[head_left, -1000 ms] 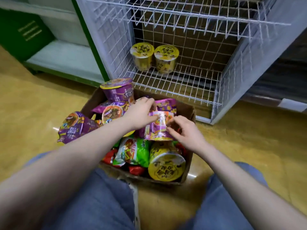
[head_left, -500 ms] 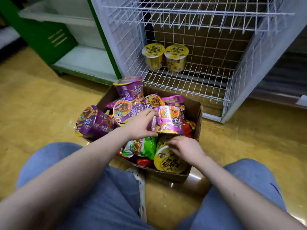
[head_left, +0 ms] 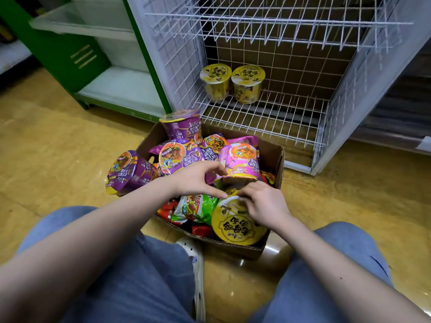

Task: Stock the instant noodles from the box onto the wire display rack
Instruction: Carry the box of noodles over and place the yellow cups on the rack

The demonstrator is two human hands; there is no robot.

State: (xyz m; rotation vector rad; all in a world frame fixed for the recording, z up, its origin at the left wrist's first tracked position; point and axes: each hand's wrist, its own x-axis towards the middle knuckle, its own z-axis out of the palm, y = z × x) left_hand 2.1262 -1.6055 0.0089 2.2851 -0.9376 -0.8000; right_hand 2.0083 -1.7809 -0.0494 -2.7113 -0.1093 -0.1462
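Here, round yellow cup [head_left: 235, 229], corrugated box [head_left: 272, 156]

The floor [head_left: 58, 148] is smooth and yellow-brown, and it is glossy, with small bright spots of reflected light [head_left: 271, 249] on it. At the back left stands a green shelving unit [head_left: 70, 54] with pale shelf boards [head_left: 121, 89], the lowest one just above the floor. At the far right is a dark, low piece of furniture [head_left: 396, 108], blurred, with a white strip [head_left: 424, 145] at its lower edge.
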